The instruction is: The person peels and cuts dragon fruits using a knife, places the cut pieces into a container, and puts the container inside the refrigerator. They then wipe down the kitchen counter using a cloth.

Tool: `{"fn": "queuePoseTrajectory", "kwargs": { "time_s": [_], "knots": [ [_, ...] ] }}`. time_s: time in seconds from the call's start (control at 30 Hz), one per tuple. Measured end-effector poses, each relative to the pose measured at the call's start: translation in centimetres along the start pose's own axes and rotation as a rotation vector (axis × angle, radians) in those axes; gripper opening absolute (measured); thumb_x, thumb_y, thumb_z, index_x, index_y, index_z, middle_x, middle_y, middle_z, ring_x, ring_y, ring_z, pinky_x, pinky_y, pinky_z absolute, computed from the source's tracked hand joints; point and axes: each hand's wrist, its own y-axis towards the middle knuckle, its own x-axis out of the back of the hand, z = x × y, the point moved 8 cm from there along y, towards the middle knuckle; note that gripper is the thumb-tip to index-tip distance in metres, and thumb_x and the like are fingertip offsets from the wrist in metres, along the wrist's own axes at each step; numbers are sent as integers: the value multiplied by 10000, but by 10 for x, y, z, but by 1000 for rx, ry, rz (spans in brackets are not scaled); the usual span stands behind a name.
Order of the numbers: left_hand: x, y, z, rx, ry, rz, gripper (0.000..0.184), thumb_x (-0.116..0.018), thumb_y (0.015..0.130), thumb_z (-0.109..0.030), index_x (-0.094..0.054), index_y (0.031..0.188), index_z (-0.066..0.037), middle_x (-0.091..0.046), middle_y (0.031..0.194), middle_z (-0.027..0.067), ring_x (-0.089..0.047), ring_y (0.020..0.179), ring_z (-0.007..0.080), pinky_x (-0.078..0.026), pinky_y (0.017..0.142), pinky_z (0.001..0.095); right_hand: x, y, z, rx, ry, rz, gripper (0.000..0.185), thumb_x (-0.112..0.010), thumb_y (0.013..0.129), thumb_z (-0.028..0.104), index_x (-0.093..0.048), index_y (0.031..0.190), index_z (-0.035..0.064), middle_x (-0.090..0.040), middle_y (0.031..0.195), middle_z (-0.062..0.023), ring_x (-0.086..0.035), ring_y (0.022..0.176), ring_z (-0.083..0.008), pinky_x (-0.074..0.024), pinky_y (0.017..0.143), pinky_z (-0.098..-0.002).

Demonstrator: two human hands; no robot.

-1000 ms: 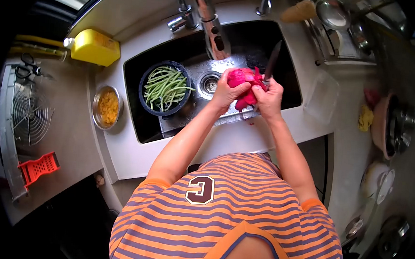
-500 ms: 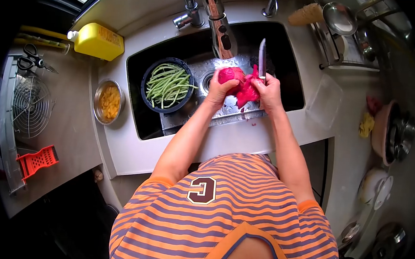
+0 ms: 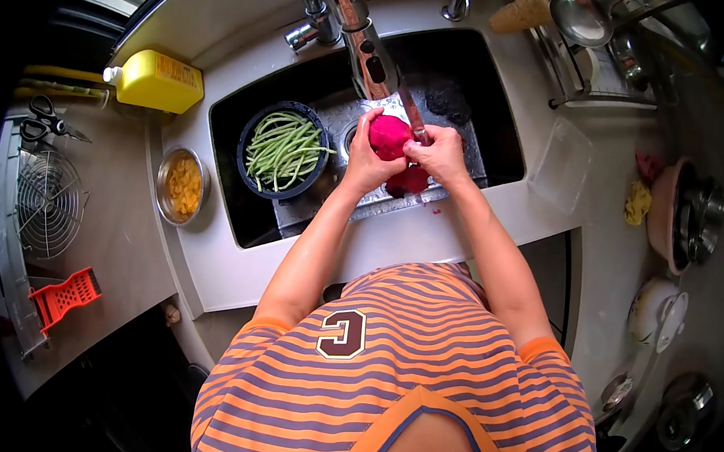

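Note:
My left hand [image 3: 367, 162] is closed around a peeled, magenta round fruit [image 3: 391, 135] that looks like a dragon fruit. Against the fruit's right side, my right hand [image 3: 439, 154] grips a knife [image 3: 412, 111], its blade pointing up and slightly left, close to the faucet. The right thumb presses near the fruit. Dark red peel [image 3: 408, 181] shows just below both hands, over the sink's near edge; whether it touches the fruit I cannot tell. Left of my hands, a dark round colander [image 3: 322, 172] of green beans [image 3: 284, 148] stands in the sink [image 3: 242, 227].
Above the hands hangs a chrome faucet [image 3: 363, 48]. Left of the sink are a metal bowl [image 3: 161, 201] of orange pieces, a yellow jug [image 3: 159, 83], scissors [image 3: 49, 120], a wire rack [image 3: 49, 198] and a red grater [image 3: 68, 295]. A clear container [image 3: 563, 164] stands right.
The fruit has turned in my left hand, and the peel has gone from between my hands to below them. The knife has moved from upright to leaning left, beside the fruit.

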Motion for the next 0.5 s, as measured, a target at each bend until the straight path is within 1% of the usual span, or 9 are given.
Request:
{"fn": "queuePoseTrajectory", "kwargs": {
  "time_s": [0.03, 0.13, 0.23, 0.33, 0.37, 0.4, 0.43, 0.47, 0.5],
  "knots": [
    [0, -1, -2, -2, 5, 1, 761, -751, 511, -117, -421, 1193, -45, -503, 1108, 120, -532, 1008, 238, -420, 909, 320, 1, -2, 2, 7, -10, -23, 191, -689, 688, 133, -653, 785, -26, -610, 583, -58, -554, 535, -87, -460, 509, -259],
    [-4, -3, -1, -14, -15, 3, 761, -756, 504, -113, -426, 1186, -44, -508, 1102, 119, -532, 1011, 237, -421, 906, 317, 1, -5, -13, -103, 190, -82, 163, -677, 689, 76, -650, 802, -38, -616, 609, -45, -554, 549, -79, -464, 513, -240],
    [-6, -5, 0, 60, -32, 31, 757, -757, 519, -82, -429, 1200, -54, -514, 1114, 100, -529, 1018, 228, -417, 916, 316, 5, -10, -24, -187, 232, -160, 151, -665, 699, 32, -650, 829, -44, -613, 641, -32, -549, 558, -72, -468, 519, -227],
    [-19, -9, 28, 264, -471, 136, 744, -750, 566, -58, -423, 1235, -74, -517, 1135, 78, -525, 1042, 216, -416, 934, 341, 4, -13, -40, -286, 475, -167, 113, -657, 730, 39, -629, 821, -22, -592, 639, -16, -514, 510, -68, -422, 464, -211],
    [-25, -12, 36, 351, -687, 193, 738, -747, 584, -64, -420, 1245, -81, -520, 1145, 73, -522, 1056, 215, -414, 941, 355, 4, -15, -44, -329, 559, -164, 109, -657, 735, 44, -624, 818, -18, -586, 635, -13, -506, 499, -67, -411, 453, -206],
    [-29, -14, 39, 437, -902, 250, 731, -743, 602, -71, -418, 1256, -87, -522, 1155, 68, -519, 1069, 215, -412, 948, 370, 3, -16, -43, -346, 597, -133, 72, -613, 778, 41, -605, 843, 12, -569, 625, 1, -488, 480, -54, -402, 444, -185],
    [-34, -16, 38, 520, -1117, 307, 724, -740, 619, -78, -415, 1266, -94, -525, 1164, 63, -517, 1083, 215, -409, 955, 385, 0, -16, -46, -365, 685, -93, 67, -606, 782, 45, -605, 842, 14, -568, 624, 3, -487, 480, -52, -401, 443, -184],
    [-38, -20, 35, 581, -1285, 363, 718, -738, 647, -134, -403, 1281, -100, -527, 1191, 63, -505, 1117, 232, -404, 962, 411, -3, -16, -51, -384, 771, -50, 63, -600, 787, 49, -604, 841, 16, -567, 623, 5, -486, 480, -50, -400, 443, -182],
    [-38, -20, 35, 599, -1305, 389, 725, -740, 648, -143, -398, 1286, -101, -526, 1198, 62, -502, 1124, 237, -401, 964, 411, -8, -16, -48, -401, 858, -3, 60, -594, 791, 52, -603, 840, 18, -566, 623, 7, -485, 479, -48, -399, 443, -180]
  ]
}}
